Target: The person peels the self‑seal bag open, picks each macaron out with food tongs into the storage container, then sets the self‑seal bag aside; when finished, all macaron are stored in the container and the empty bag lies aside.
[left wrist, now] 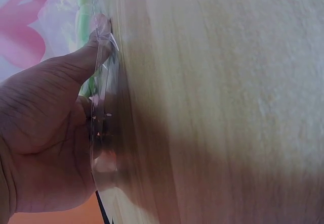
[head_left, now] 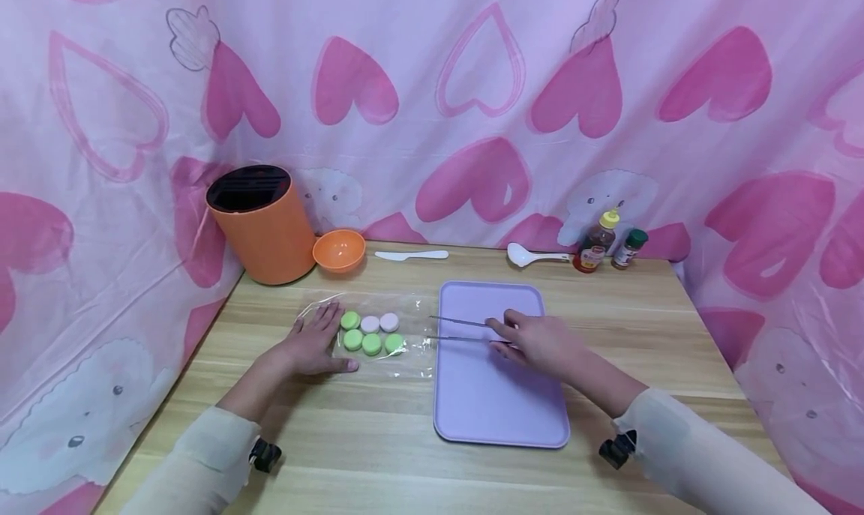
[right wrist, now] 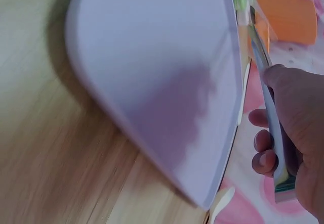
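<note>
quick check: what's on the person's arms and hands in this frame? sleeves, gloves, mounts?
Both arms wear long, pale cream sleeves: left sleeve, right sleeve. The cuffs end at the wrists. A small black device sits at each wrist, under the cuff: left one, right one. The left hand and right hand are bare: no gloves or rings visible. No markings show on the sleeves.

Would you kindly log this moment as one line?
left hand presses plastic bag of round pieces | right hand holds tongs over purple tray
</note>
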### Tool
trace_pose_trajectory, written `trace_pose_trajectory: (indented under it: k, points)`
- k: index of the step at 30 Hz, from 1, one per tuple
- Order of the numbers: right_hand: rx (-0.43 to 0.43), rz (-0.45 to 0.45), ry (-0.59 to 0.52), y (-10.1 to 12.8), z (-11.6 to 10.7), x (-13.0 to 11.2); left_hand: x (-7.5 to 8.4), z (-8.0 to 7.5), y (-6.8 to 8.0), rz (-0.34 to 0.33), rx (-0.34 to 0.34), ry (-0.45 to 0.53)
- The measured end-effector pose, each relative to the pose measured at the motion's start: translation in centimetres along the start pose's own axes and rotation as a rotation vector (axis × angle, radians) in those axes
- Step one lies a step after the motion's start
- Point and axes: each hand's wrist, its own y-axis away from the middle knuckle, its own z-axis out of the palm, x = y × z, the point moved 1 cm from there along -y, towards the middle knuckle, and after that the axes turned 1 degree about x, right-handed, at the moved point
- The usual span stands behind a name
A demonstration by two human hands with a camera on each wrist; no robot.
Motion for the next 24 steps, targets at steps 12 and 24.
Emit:
trace_pose_trajectory:
  k: [12,24]
  points:
    - [-0.058,-0.075,-0.094,-2.5,1.2,-1.6,-0.1,0.0,0.0,0.003,0.008,-0.005]
    - [-0.046,-0.101,-0.105,-3.7,2.5,-2.8,-0.2,0.0,0.0,-0.003,0.012,-0.008]
